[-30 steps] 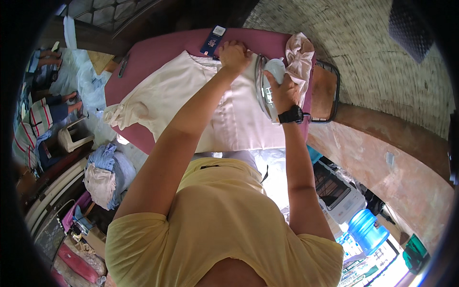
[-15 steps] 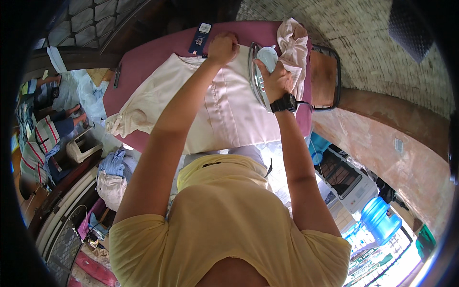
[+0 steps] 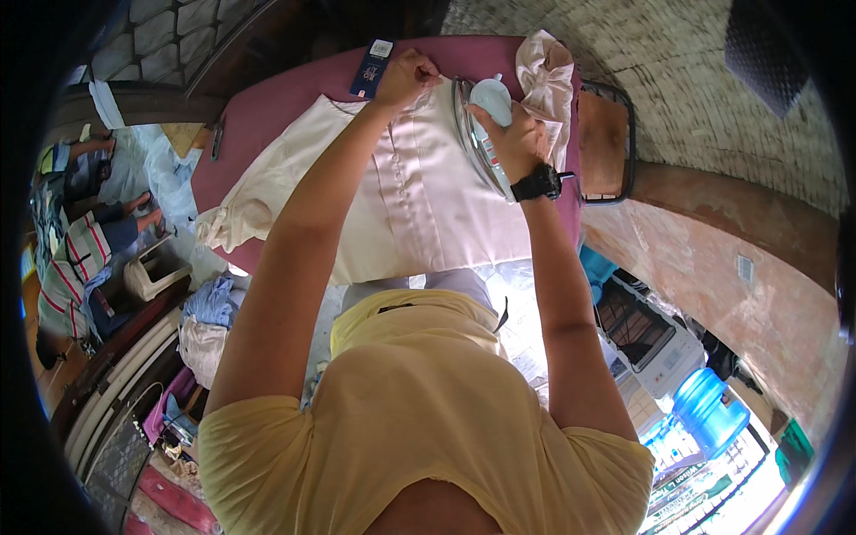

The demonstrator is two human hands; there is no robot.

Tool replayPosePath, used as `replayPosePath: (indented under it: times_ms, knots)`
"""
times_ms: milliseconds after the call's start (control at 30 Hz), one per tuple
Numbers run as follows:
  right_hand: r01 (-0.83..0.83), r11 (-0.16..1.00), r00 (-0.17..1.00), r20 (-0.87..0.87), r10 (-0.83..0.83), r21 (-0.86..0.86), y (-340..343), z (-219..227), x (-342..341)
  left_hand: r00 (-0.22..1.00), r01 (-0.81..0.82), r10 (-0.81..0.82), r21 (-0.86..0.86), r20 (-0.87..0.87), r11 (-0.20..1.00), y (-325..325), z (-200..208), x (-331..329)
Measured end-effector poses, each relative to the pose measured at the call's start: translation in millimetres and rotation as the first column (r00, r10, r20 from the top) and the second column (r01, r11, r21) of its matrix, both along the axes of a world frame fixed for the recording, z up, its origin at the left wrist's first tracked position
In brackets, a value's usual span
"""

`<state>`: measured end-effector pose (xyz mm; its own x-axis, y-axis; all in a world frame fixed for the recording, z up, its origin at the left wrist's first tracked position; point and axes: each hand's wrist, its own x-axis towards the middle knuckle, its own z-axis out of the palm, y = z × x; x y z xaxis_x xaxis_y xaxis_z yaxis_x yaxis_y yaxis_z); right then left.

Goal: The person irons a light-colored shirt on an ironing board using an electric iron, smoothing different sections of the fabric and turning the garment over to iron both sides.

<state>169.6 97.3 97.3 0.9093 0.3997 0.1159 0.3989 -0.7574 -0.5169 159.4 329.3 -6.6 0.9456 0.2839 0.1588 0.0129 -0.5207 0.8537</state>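
Observation:
A cream blouse (image 3: 419, 209) with a buttoned front lies spread over a maroon-covered ironing surface (image 3: 276, 107). My right hand (image 3: 520, 147), a black watch on its wrist, is wrapped round the handle of a clothes iron (image 3: 489, 98). The iron rests on the blouse's right side, its tip pointing away from me. At the blouse's far edge my left hand (image 3: 407, 78) is closed, fingers pinched on the fabric by the shoulder. A dark blue tag (image 3: 371, 71) lies beside that hand. One gathered sleeve (image 3: 546, 76) spreads past the iron; the other sleeve (image 3: 234, 223) hangs at the near left.
A dark pen-like object (image 3: 217, 141) lies on the surface's left edge. To the right stands a brown panel in a black frame (image 3: 604, 147). Folded clothes (image 3: 207, 325) sit at the lower left. People's legs (image 3: 134, 223) show at far left, a blue water jug (image 3: 711, 410) at lower right.
The iron in my right hand has slid slightly left and away from me. My left hand has shifted a little left and farther out along the blouse's edge.

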Motion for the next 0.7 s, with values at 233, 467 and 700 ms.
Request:
replayPosePath:
  times_ms: [233,467,700]
  knots:
    - [-0.114,0.987,0.993,-0.026,0.112,-0.116,17.2,12.4,32.1,0.993,-0.108,0.099,0.166,0.061,0.98,3.9,26.2,-27.7]
    - [-0.195,0.97,0.978,0.046,0.203,-0.145,28.1,15.0,40.8,0.966,0.009,0.159,0.636,-0.206,0.771,-21.5,37.1,-83.9]
    - [-0.19,0.952,0.978,-0.125,0.164,-0.24,41.6,11.9,38.4,0.981,0.013,0.112,0.636,-0.156,0.772,-17.6,19.2,-89.4]
